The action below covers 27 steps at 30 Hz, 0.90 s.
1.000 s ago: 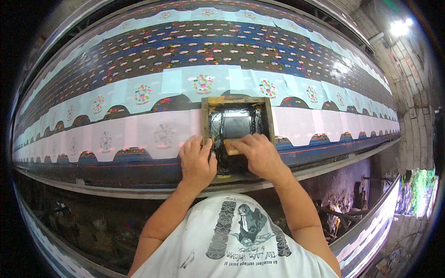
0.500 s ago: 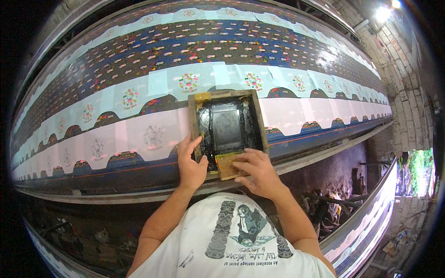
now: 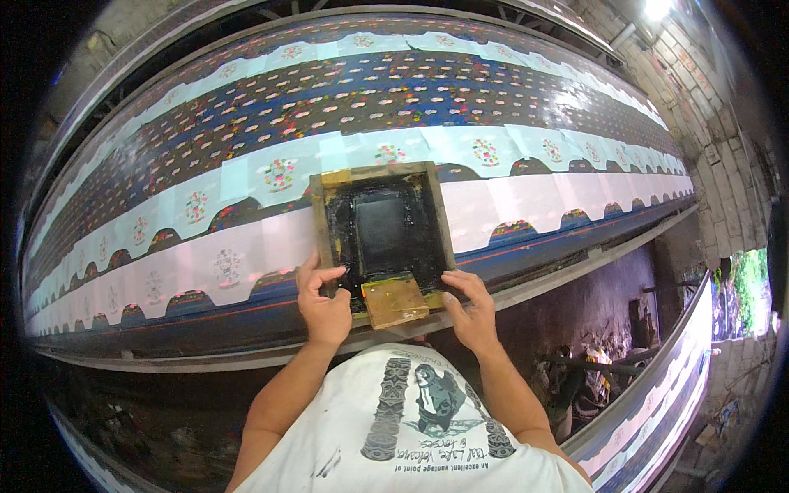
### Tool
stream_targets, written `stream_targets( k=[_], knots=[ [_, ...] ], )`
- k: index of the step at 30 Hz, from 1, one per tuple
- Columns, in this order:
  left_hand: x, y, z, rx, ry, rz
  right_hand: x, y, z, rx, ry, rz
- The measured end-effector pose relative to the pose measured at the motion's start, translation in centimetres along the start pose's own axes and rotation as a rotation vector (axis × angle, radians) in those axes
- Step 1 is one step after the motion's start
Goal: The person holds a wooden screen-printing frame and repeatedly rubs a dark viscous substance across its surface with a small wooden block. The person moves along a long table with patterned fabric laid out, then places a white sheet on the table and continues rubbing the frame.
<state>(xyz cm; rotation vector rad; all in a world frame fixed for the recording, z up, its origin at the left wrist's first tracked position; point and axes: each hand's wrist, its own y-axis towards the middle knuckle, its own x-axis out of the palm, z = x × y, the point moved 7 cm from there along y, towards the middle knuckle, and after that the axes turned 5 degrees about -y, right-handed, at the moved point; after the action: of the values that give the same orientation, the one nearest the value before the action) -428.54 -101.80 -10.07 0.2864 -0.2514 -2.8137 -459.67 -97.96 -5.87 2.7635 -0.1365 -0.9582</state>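
Note:
A wooden-sided printing screen [image 3: 441,205], its inside smeared with black ink around a dark middle panel, lies over the pale pink fabric pieces [image 3: 271,246]. My left hand [image 3: 325,306] grips its near left corner, thumb and fingers over the side. At the near right corner my right hand [image 3: 472,311] holds the other side, fingers on the edge. Between them a yellow-brown squeegee [image 3: 394,301] leans on the near end of the screen, with neither hand on it. Grey outline designs show on the pink pieces to the left.
Beyond lies a row of light blue pieces [image 3: 329,160] with colourful prints, on a long table [image 3: 345,97] dotted with paint marks. The table's near edge [image 3: 542,283] runs just before me. Another table with fabric [image 3: 657,403] stands at lower right, a block wall [image 3: 723,189] at far right.
My right hand has let go of the squeegee and taken the screen's right side. The screen has shifted slightly right along the fabric, while my left hand keeps its hold.

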Motion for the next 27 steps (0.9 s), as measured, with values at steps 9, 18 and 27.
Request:
stream_targets(
  k=[9,18,27],
  knots=[
    [13.8,-2.5,1.1,-0.017,-0.001,0.031,-10.6,1.6,9.2,-0.068,-0.035,0.027],
    [17.5,-3.0,2.0,-0.025,-0.077,0.024,-11.2,2.8,5.1,-0.495,-0.212,-0.221],
    [18.1,-3.0,-0.4,-0.104,-0.204,0.037,-7.6,5.6,2.7,-0.671,-0.435,-0.568]
  ],
)
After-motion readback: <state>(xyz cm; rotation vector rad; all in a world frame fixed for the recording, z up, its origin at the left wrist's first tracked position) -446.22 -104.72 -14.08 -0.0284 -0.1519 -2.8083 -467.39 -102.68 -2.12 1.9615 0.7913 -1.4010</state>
